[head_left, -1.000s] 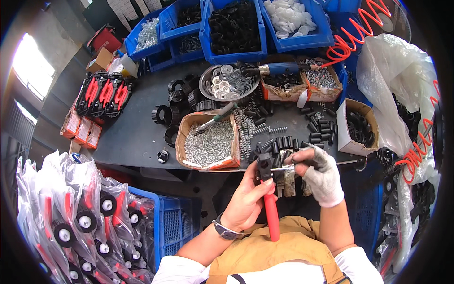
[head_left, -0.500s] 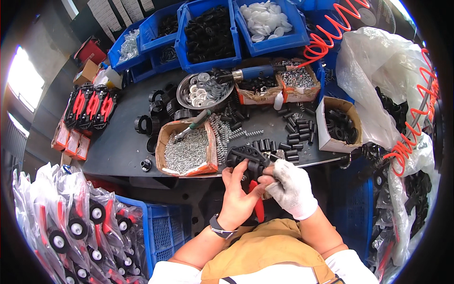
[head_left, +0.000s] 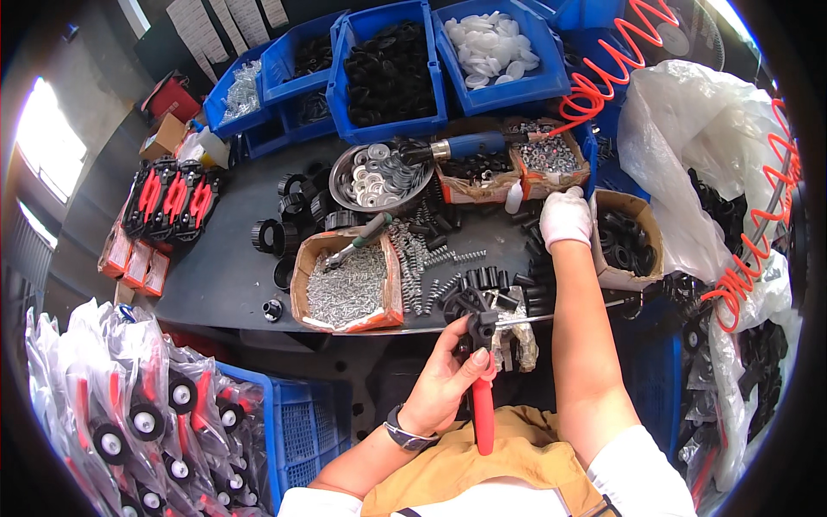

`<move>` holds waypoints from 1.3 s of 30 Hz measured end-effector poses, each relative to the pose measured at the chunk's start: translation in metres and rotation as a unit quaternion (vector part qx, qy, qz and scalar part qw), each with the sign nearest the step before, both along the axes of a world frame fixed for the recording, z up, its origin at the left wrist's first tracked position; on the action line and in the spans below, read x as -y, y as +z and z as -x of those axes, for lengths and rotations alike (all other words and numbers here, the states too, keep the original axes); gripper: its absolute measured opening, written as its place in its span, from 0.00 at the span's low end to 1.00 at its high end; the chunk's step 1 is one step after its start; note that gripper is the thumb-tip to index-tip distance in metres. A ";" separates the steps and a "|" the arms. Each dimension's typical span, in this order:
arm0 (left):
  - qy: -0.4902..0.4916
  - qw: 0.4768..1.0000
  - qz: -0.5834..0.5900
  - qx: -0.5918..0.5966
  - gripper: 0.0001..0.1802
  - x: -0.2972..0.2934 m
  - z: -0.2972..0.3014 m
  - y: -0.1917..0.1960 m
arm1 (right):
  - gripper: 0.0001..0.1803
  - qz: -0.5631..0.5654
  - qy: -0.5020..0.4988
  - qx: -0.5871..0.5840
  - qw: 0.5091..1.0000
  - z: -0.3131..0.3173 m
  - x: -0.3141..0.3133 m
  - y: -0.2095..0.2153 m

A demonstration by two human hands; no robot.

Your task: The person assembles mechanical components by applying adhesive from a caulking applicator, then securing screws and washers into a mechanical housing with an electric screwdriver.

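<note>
My left hand [head_left: 438, 388] is bare and wears a wristwatch; it grips a black plastic bracket with a red handle [head_left: 483, 414] at the table's front edge. The handle points down toward my apron. My right hand [head_left: 566, 219], in a white glove, reaches across the table to a spot between the box of small metal nuts [head_left: 551, 156] and the carton of black rings [head_left: 624, 233]. Its fingertips are hidden behind the back of the glove. Black cylindrical sleeves [head_left: 540, 293] lie beside my right forearm. A metal fixture [head_left: 515, 338] sits at the edge beside the bracket.
Left of the springs [head_left: 413, 276] stands a box of screws [head_left: 349, 289] with a green-handled tool [head_left: 366, 234]. Behind are a bowl of washers [head_left: 372, 183], a blue power tool [head_left: 469, 145] and blue bins [head_left: 435, 112]. Bagged wheeled parts [head_left: 142, 405] fill the lower left.
My right hand has left the bracket and moved forward and right over the table. My left hand still holds the bracket, now a little lower and tilted differently.
</note>
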State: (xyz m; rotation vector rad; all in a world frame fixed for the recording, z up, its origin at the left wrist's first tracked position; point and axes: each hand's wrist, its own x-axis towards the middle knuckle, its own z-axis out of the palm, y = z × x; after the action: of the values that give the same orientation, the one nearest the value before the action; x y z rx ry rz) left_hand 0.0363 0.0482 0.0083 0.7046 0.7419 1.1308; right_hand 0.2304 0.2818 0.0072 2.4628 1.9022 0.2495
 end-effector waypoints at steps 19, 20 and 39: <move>0.088 0.991 -0.009 0.105 0.27 -0.012 -0.008 0.002 | 0.16 -0.143 0.342 -0.552 0.747 0.030 0.185 0.058; 0.082 0.992 -0.035 0.094 0.27 -0.012 -0.010 0.000 | 0.17 -0.063 0.281 -0.631 0.721 0.026 0.186 0.062; 0.157 0.905 -0.269 -0.289 0.25 -0.022 -0.038 -0.002 | 0.08 -0.182 0.335 -0.388 0.839 -0.010 0.202 0.030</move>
State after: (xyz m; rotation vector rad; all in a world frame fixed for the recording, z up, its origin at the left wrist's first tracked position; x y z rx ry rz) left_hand 0.0738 0.0704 0.0059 1.4700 1.0821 1.4612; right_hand 0.2405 0.0796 0.0374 2.1205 3.3014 -0.5390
